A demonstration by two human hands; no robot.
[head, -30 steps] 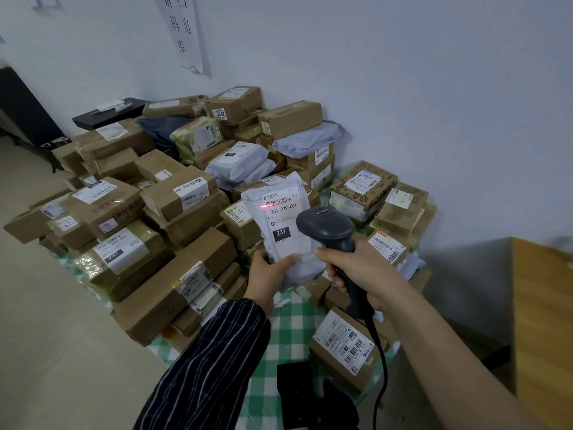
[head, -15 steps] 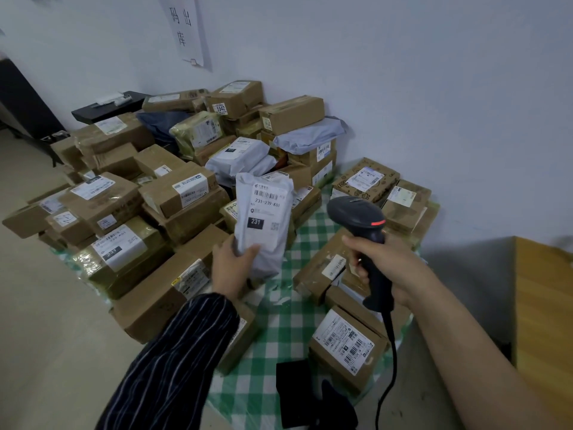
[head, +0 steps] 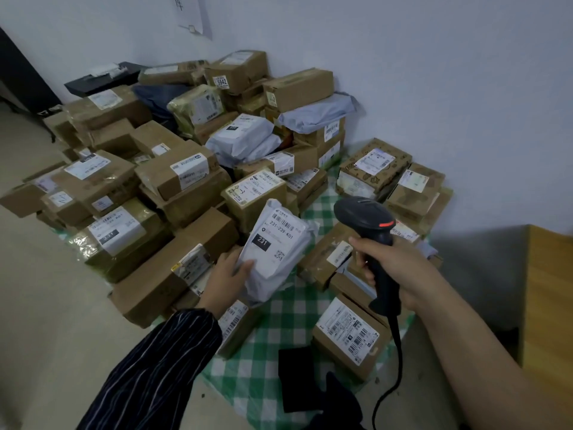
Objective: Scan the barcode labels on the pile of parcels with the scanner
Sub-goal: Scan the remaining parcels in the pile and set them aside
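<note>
The left hand [head: 228,276] grips a soft white poly-bag parcel [head: 276,249] by its lower left edge, thumb curled over the front and the other fingers hidden behind it. The bag is held tilted, its top leaning to the right, above the green-and-white checked cloth [head: 279,318] and just in front of the pile of parcels [head: 173,169]. It is wrinkled and slightly puffy, and its white label [head: 283,226] carries a barcode near the top, the printed code "231-239-K01", a black block reading "231" and a small QR code at the lower right. The right hand [head: 393,268] wraps its fingers round the grip of the black handheld scanner [head: 367,217], just to the right of the bag; the scanner's rounded head bears an orange-red stripe, and its black cable [head: 392,377] hangs down from the handle. The pile is mostly taped brown cardboard boxes with white labels, with a few grey-white bags, stacked against the white wall [head: 434,72].
</note>
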